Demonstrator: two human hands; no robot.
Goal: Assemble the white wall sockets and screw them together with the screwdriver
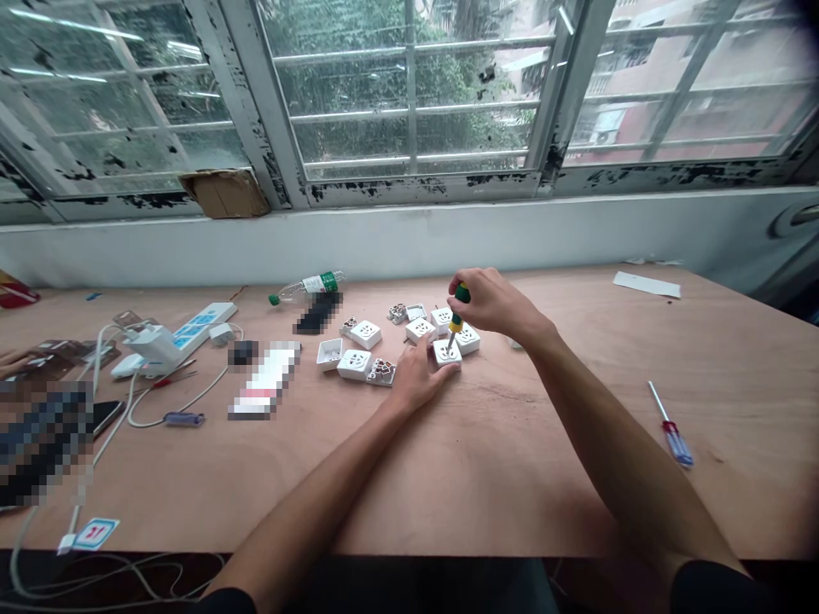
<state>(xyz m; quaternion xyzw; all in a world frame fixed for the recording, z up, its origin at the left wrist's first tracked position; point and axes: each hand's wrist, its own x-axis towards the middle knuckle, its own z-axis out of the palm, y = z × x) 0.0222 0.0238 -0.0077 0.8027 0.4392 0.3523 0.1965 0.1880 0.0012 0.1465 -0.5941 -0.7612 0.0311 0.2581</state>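
My right hand [492, 303] grips a screwdriver [455, 311] with a green and yellow handle. Its metal shaft points down into a white wall socket [446, 352]. My left hand [415, 375] rests on the table with its fingers against that socket, holding it. Several more white sockets, such as one [467, 338] right beside my right hand, lie in a loose cluster. An open white socket casing [329, 354] and loose metal contact parts [382, 371] lie left of my left hand.
A red-handled screwdriver [670, 435] lies on the plywood table [543, 477] at right. At left are a white power strip [192, 333], cables, a small blue-handled tool [183, 418] and blurred objects. A plastic bottle [307, 287] lies near the window wall.
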